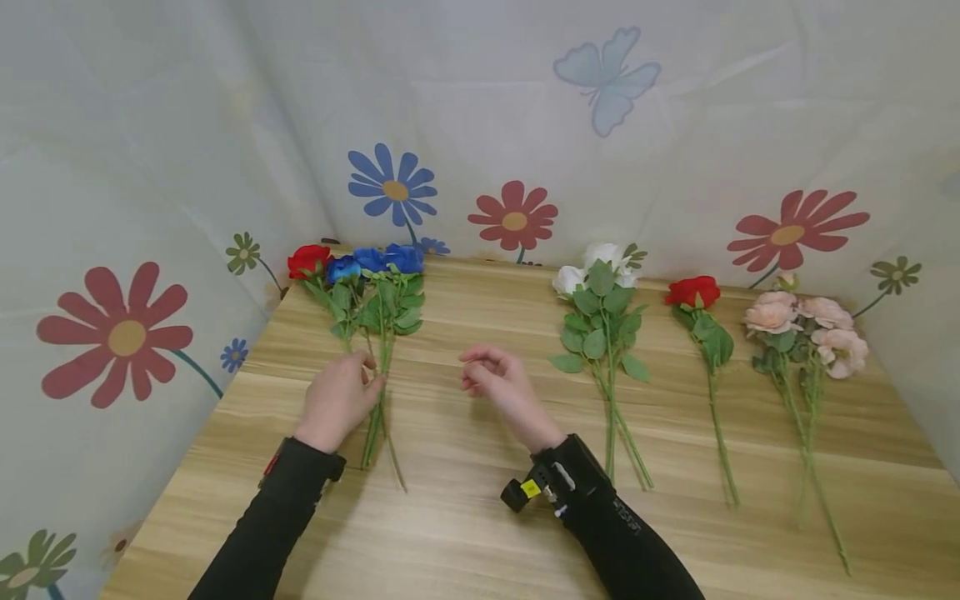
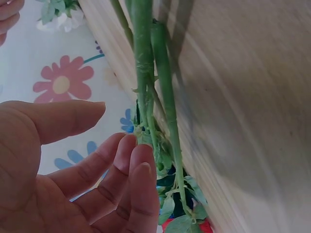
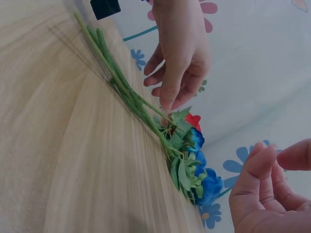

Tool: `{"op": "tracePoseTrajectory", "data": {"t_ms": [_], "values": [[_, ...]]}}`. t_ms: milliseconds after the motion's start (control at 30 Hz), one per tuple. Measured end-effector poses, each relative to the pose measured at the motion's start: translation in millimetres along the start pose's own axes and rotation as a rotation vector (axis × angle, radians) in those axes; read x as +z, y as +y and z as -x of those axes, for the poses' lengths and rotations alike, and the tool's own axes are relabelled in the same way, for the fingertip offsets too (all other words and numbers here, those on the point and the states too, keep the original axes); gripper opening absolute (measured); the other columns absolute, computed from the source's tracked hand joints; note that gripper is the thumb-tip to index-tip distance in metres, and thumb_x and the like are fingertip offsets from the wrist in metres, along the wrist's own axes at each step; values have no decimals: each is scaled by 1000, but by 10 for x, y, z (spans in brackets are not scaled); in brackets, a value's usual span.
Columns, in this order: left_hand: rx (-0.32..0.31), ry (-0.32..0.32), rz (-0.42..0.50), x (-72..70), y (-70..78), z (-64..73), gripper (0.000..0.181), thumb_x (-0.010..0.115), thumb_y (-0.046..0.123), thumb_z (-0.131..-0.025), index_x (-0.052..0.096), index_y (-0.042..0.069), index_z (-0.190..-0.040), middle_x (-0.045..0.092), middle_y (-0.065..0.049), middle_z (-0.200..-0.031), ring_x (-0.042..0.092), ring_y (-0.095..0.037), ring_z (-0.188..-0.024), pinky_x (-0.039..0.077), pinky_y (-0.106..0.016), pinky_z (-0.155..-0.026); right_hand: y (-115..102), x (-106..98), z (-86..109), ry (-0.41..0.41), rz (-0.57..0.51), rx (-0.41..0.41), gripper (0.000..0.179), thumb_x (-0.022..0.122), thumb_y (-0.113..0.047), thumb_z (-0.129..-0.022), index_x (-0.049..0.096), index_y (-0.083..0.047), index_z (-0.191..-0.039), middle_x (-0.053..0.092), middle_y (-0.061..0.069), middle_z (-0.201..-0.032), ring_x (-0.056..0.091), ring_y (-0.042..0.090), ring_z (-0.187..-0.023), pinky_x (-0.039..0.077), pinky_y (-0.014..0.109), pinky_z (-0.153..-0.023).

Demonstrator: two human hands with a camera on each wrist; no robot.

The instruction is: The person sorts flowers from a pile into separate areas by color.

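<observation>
My left hand (image 1: pixel 339 400) is over the stems of a bunch on the left side, with several blue artificial flowers (image 1: pixel 403 258) and a red rose (image 1: pixel 308 262). In the left wrist view, the thumb and bent fingers (image 2: pixel 142 179) stand apart with nothing between them, close beside the green stems (image 2: pixel 144 53). Whether a fingertip touches a stem is not clear. My right hand (image 1: pixel 506 387), to the right of this bunch, is above the table, holding nothing. Its fingers (image 3: pixel 257 170) are loosely curled, with the thumb near their tips.
White roses (image 1: pixel 600 258) lie right of centre on the wooden table (image 1: pixel 450 533). Further right come a single red rose (image 1: pixel 693 292) and pale pink flowers (image 1: pixel 840 350) on long stems. A flower-printed curtain (image 1: pixel 465 100) hangs behind and at the left.
</observation>
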State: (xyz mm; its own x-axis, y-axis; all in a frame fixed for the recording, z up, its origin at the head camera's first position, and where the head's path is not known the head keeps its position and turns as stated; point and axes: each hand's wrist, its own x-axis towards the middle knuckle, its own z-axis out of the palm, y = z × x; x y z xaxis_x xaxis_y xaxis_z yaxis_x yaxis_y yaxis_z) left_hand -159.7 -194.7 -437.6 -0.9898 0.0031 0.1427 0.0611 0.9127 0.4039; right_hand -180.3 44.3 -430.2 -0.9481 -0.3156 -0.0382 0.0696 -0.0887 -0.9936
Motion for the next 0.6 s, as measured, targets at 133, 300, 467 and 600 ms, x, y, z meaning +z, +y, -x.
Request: {"op": "tracePoseTrajectory", "data": {"t_ms": [133,300,467,600], "values": [[-5,-6,-8,42,-19,-44,24,65,21,-88,65,1,-102,56,-5,-68,47,-17,-50,37,-30,-45,24,11,4,-5,-14,15,24,49,-2,-94,55,11,-114,58,25,-94,58,21,-80,50,23,-68],[-8,-1,-29,121,-40,-105,23,64,21,-88,66,1,-99,61,-9,-73,51,-21,-55,41,-35,-49,30,3,5,-11,-18,22,24,50,-2,-94,55,10,-114,59,23,-94,59,20,-80,50,24,-69],[-24,-26,-57,159,-42,-152,17,64,21,-87,65,4,-87,64,-12,-78,56,-24,-62,47,-41,-56,26,9,10,-27,-3,31,26,50,-2,-94,54,12,-115,60,22,-95,59,20,-81,51,27,-72],[-47,-78,-70,166,-28,-177,19,63,20,-89,61,7,-75,60,-8,-70,53,-23,-57,44,-38,-51,28,22,19,-67,40,30,27,50,-2,-94,53,10,-117,60,24,-98,60,20,-82,52,34,-77]]}}
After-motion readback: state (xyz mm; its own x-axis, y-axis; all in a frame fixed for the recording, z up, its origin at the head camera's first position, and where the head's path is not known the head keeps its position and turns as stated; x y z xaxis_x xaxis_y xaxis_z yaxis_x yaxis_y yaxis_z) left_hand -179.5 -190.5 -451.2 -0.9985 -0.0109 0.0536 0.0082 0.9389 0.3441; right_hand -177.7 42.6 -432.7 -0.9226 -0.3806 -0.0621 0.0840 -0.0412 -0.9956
